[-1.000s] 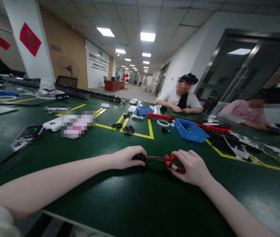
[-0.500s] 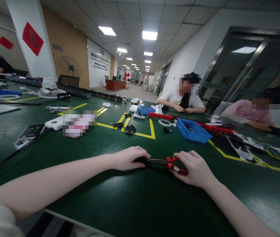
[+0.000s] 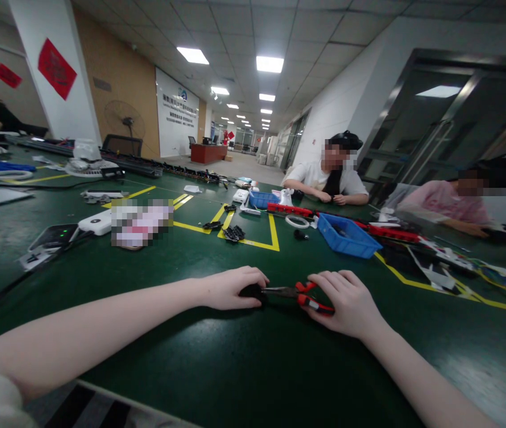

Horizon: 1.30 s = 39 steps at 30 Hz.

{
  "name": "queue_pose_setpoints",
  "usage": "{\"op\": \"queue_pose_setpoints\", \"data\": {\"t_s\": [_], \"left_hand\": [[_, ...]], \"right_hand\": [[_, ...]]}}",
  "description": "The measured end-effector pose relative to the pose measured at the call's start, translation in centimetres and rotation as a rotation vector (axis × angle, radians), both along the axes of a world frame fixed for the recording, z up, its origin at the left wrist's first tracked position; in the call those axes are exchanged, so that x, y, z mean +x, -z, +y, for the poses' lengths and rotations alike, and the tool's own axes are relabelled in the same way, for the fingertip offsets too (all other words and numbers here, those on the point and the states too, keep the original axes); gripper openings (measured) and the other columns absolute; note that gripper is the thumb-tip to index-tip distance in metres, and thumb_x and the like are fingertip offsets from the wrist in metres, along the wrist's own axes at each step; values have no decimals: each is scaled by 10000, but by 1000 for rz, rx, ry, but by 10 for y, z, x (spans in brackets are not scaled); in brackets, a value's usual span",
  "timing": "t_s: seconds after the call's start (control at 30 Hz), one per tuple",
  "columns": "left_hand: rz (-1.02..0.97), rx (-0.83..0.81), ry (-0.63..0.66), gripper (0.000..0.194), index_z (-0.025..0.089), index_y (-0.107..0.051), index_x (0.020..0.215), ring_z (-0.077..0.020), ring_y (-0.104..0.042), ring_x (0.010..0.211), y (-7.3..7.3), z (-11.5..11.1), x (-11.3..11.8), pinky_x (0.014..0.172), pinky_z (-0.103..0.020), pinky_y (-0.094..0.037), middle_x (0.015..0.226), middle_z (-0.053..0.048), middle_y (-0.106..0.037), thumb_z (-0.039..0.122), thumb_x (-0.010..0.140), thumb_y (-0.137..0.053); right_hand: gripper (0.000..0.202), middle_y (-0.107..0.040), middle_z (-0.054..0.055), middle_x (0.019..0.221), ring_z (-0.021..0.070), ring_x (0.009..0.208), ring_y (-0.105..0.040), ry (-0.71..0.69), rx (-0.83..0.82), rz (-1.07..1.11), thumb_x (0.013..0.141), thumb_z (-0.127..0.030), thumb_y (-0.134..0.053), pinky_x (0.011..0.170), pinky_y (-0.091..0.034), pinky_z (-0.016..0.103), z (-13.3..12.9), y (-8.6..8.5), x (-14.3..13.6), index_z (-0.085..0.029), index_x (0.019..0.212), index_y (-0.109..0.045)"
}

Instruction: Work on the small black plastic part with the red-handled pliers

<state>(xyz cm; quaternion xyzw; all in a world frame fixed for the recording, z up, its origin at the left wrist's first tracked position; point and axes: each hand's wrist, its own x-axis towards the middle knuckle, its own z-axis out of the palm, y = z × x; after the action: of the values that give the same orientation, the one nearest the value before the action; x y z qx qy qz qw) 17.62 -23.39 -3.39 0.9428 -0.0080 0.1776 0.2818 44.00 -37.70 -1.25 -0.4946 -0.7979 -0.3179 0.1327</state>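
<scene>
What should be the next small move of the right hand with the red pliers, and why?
Probably a gentle squeeze of the handles. The right hand grips the red pliers, whose nose reaches the small black part covered by the left hand on the green table. Whether the tip already bites is hidden.

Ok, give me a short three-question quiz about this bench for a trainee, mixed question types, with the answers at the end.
1. True or false: the right hand grips the red handles of the pliers.
2. Multiple choice: what does the left hand cover? A) a white roll of tape B) a small black part at the pliers' tip C) a blue bin
3. Short answer: what colour is the tape marking lines on the green table?

Key
1. True.
2. B; the part is mostly hidden under the fingers.
3. Yellow; the blue bin sits just to the right of the marked box.
</scene>
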Motion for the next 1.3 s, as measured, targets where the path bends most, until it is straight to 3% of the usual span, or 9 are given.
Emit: {"op": "queue_pose_setpoints", "data": {"t_s": [0.4, 0.6, 1.3], "left_hand": [[120, -43, -75, 268, 169, -507, 1150, -208, -545, 1028, -10, -8, -3, 886, -338, -460, 1126, -91, -568, 255, 904, -568], [70, 35, -10, 306, 178, -483, 1217, -215, -507, 1112, -8, -6, -2, 956, -347, -429, 1176, -103, -550, 248, 924, -540], [94, 70, -43, 210, 165, -517, 1101, -204, -548, 1034, -11, -10, -4, 888, -318, -458, 1114, -96, -572, 248, 910, -552]], "right_hand": [[352, -677, 98, 911, 204, 778, -613, -2, -7, 34, 784, -401, -613, 716, -407, 343, -1, 2, -1, -138, 1018, -591], [363, -681, 101, 937, 210, 801, -620, -18, 27, 38, 778, -399, -624, 736, -406, 353, -1, 1, 1, -144, 1034, -590], [402, -685, 95, 962, 225, 855, -628, -8, 35, 60, 773, -424, -625, 819, -392, 384, 1, 3, 1, -165, 1076, -570]]}}
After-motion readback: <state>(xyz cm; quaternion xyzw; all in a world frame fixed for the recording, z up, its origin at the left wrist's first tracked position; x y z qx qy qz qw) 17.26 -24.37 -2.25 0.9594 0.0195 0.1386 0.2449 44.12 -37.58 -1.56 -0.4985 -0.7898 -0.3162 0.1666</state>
